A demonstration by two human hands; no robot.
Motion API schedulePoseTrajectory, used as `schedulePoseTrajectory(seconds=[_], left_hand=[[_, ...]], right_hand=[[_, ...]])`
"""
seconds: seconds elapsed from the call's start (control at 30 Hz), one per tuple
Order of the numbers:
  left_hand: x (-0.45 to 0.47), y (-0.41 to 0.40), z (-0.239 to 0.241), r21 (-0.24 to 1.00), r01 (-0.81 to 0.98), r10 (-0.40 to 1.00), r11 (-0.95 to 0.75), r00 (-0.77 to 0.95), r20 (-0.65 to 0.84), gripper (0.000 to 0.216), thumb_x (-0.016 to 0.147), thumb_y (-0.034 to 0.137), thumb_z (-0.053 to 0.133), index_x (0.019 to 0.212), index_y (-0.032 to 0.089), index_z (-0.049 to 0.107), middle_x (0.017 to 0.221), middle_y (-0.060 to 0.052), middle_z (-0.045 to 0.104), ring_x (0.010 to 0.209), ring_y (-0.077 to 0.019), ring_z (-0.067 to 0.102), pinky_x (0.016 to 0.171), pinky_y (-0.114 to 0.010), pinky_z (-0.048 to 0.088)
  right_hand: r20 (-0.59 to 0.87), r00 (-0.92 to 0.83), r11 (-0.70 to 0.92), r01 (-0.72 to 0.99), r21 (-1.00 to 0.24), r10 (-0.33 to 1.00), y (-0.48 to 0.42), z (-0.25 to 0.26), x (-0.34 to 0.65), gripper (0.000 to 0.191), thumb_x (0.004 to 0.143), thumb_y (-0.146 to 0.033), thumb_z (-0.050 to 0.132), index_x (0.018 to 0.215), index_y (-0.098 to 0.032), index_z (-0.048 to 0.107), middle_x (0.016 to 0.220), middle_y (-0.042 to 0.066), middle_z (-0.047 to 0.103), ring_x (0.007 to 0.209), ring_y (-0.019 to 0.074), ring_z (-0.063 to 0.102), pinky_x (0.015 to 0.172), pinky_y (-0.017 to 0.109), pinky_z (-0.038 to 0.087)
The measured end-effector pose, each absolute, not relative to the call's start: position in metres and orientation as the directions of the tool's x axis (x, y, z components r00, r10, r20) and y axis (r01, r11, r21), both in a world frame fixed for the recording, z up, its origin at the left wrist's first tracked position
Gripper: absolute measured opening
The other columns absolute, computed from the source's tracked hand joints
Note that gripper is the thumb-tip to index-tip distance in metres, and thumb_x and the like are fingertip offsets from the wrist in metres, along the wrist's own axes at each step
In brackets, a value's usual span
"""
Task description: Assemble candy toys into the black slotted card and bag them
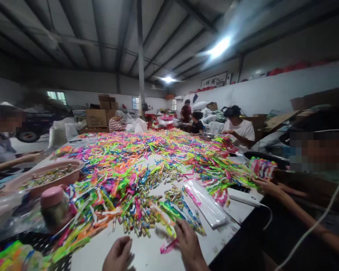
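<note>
My left hand (118, 254) is low over the white table (93, 256), its fingers curled together; anything inside them is hidden. To its right, my right hand (188, 242) has its fingers bent and pressed together at a thin pink plastic piece (168, 246), which sticks out to the left of them. Just beyond the fingertips lie green and yellow plastic pieces (166, 222) and a heap of small shiny wrapped sticks (139, 216). A clear plastic sleeve stack (206, 203) rests flat to the right of my right hand.
Brightly coloured plastic pieces (152, 145) cover much of the table. At left stand a pink basin (76, 171) of small sticks and a pink-lidded jar (55, 209). A white power bank (243, 197) with a cable is near the right edge. Co-workers sit around, one close at right (302, 214).
</note>
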State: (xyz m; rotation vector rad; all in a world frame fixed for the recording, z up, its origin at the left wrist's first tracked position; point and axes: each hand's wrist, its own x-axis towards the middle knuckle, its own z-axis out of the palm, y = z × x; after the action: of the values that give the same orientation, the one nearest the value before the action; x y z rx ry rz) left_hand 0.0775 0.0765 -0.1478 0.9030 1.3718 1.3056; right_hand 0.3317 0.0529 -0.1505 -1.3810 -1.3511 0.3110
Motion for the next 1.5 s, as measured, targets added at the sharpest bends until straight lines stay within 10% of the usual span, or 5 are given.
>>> schedulePoseTrajectory(seconds=[0.1, 0.23, 0.37, 0.63, 1.5], left_hand=[[0.045, 0.12, -0.151, 0.939, 0.341, 0.96, 0.043, -0.275, 0.056, 0.045, 0.075, 0.047, 0.057, 0.105, 0.016, 0.067, 0.112, -0.013, 0.071, 0.11, -0.0329, 0.065, 0.095, -0.045, 0.054], [0.027, 0.164, -0.165, 0.522, 0.852, 0.916, -0.024, -0.191, 0.354, 0.049, 0.086, 0.026, 0.043, 0.126, 0.006, 0.062, 0.136, -0.022, 0.058, 0.139, -0.0352, 0.043, 0.118, -0.051, 0.029], [0.027, 0.175, -0.185, 0.364, 0.931, 0.921, -0.018, -0.127, 0.369, 0.045, 0.092, 0.026, 0.043, 0.131, 0.016, 0.062, 0.146, -0.018, 0.051, 0.141, -0.0356, 0.039, 0.112, -0.055, 0.034], [0.001, 0.191, -0.199, 0.603, 0.716, 0.877, -0.35, 0.024, 0.481, 0.036, 0.089, 0.037, 0.044, 0.101, 0.019, 0.073, 0.106, -0.013, 0.073, 0.103, -0.0284, 0.066, 0.092, -0.041, 0.052], [-0.002, 0.199, -0.205, 0.85, 0.493, 0.915, -0.188, -0.226, 0.334, 0.043, 0.082, 0.047, 0.05, 0.108, 0.02, 0.071, 0.12, -0.01, 0.07, 0.118, -0.0308, 0.062, 0.105, -0.046, 0.049]], right_hand=[[0.71, 0.164, 0.348, 0.782, -0.516, 0.685, 0.076, -0.143, 0.334, 0.034, 0.096, -0.038, 0.05, 0.119, -0.021, 0.068, 0.121, 0.014, 0.066, 0.116, 0.0303, 0.059, 0.101, 0.05, 0.049], [0.547, -0.141, 0.415, 0.808, -0.417, 0.825, 0.093, -0.144, 0.283, 0.04, 0.087, -0.015, 0.058, 0.125, -0.024, 0.064, 0.126, 0.011, 0.064, 0.118, 0.0286, 0.058, 0.103, 0.044, 0.05], [0.415, -0.247, 0.401, 0.85, -0.341, 0.876, 0.108, -0.156, 0.227, 0.057, 0.079, -0.013, 0.067, 0.134, -0.025, 0.057, 0.137, 0.014, 0.056, 0.126, 0.0356, 0.051, 0.104, 0.05, 0.046], [0.59, -0.362, 0.53, 0.837, -0.135, 0.722, 0.135, -0.211, 0.194, 0.024, 0.076, -0.016, 0.07, 0.096, -0.025, 0.06, 0.111, 0.007, 0.063, 0.093, 0.0267, 0.057, 0.072, 0.034, 0.049], [0.465, -0.059, 0.435, 0.473, -0.766, 0.883, 0.12, -0.151, 0.209, 0.022, 0.087, -0.018, 0.056, 0.105, -0.024, 0.067, 0.095, 0.005, 0.065, 0.088, 0.0225, 0.062, 0.081, 0.036, 0.051]])
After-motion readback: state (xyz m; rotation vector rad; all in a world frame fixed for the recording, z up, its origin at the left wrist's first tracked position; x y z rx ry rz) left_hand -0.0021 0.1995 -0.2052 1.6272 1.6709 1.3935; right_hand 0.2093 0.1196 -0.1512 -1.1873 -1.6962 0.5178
